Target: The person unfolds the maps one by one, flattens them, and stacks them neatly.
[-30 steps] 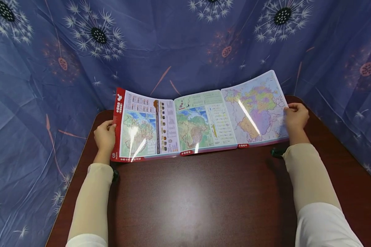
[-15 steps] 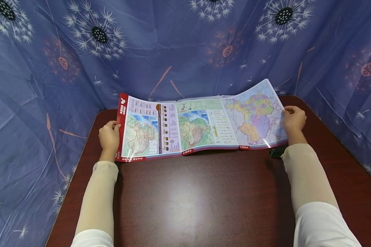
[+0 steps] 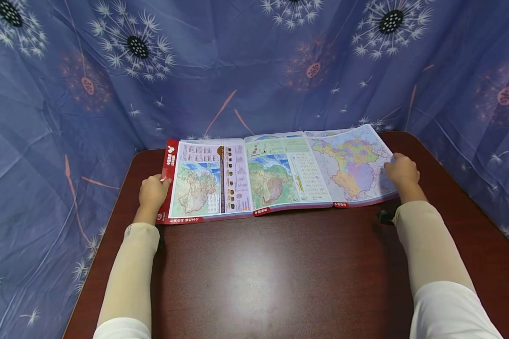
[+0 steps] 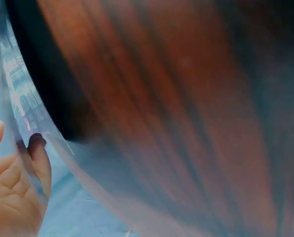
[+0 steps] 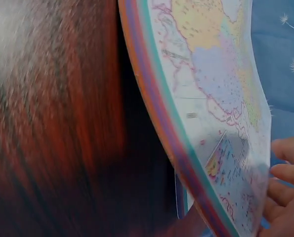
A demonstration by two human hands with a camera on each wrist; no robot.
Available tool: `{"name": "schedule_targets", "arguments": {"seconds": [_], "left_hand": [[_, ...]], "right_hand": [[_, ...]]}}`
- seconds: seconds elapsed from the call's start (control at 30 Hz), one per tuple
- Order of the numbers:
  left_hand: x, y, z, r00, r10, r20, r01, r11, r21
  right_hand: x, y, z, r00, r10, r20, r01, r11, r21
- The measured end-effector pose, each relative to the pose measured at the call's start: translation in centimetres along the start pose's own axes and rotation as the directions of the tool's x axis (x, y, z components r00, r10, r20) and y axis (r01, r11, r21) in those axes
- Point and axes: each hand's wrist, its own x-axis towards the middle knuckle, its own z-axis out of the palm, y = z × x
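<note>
A glossy folding map is spread open across the far part of the table, with three panels showing and a red strip along its left end. My left hand pinches that red end. At the opposite end my right hand grips the edge of the panel, which bows slightly upward. In the left wrist view the thumb and fingers of the left hand are on either side of the sheet's edge. The right wrist view has the colour-striped border of the map beside the curled fingers of the right hand.
The dark brown wooden table has rounded far corners and a bright glare spot near the front. Behind and around it hangs a blue curtain with dandelion prints, close to the map's far edge.
The map has come down toward the table and lies flatter, its raised right corner lower than before. Its left end has shifted slightly right. Both hands keep their hold and have sunk a little.
</note>
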Motion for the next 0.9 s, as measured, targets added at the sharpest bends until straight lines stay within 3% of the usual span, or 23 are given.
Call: {"name": "schedule_targets", "arguments": {"seconds": [0.13, 0.27, 0.37, 0.43, 0.53, 0.6, 0.7, 0.73, 0.8, 0.9], "left_hand": [[-0.2, -0.1, -0.1, 0.998, -0.010, 0.067, 0.006, 0.999, 0.047], [-0.5, 0.0, 0.0, 0.997, 0.021, 0.081, -0.028, 0.996, 0.089], [-1.0, 0.2, 0.2, 0.991, 0.102, 0.092, -0.111, 0.989, 0.102], [-1.3, 0.6, 0.4, 0.976, 0.181, 0.125, -0.192, 0.977, 0.090], [-2.0, 1.1, 0.7, 0.929, 0.300, 0.217, -0.323, 0.943, 0.078], [-2.5, 1.3, 0.9, 0.885, 0.368, 0.285, -0.401, 0.913, 0.067], [-3.2, 1.3, 1.1, 0.819, 0.429, 0.381, -0.486, 0.872, 0.062], [-3.3, 1.3, 1.1, 0.799, 0.440, 0.410, -0.506, 0.860, 0.064], [-3.7, 1.1, 1.2, 0.767, 0.447, 0.461, -0.530, 0.846, 0.062], [-3.9, 0.9, 1.4, 0.734, 0.467, 0.493, -0.563, 0.824, 0.059]], "right_hand": [[-0.1, 0.3, -0.3, 0.999, -0.035, 0.011, 0.035, 0.999, -0.012], [-0.2, -0.3, -0.2, 0.990, -0.141, -0.011, 0.141, 0.989, 0.038], [-0.6, -1.0, 0.3, 0.967, -0.255, 0.003, 0.254, 0.964, 0.080], [-1.1, -1.6, 0.6, 0.944, -0.326, 0.049, 0.320, 0.942, 0.097], [-1.9, -2.2, 1.3, 0.887, -0.433, 0.162, 0.423, 0.901, 0.092], [-2.5, -2.3, 1.8, 0.832, -0.489, 0.261, 0.479, 0.871, 0.103], [-3.2, -2.2, 2.7, 0.748, -0.541, 0.384, 0.530, 0.835, 0.144], [-3.5, -2.2, 3.1, 0.729, -0.546, 0.414, 0.534, 0.831, 0.155], [-3.8, -2.0, 3.8, 0.697, -0.564, 0.443, 0.553, 0.816, 0.170], [-4.1, -2.0, 4.7, 0.678, -0.584, 0.446, 0.578, 0.799, 0.166]]}}
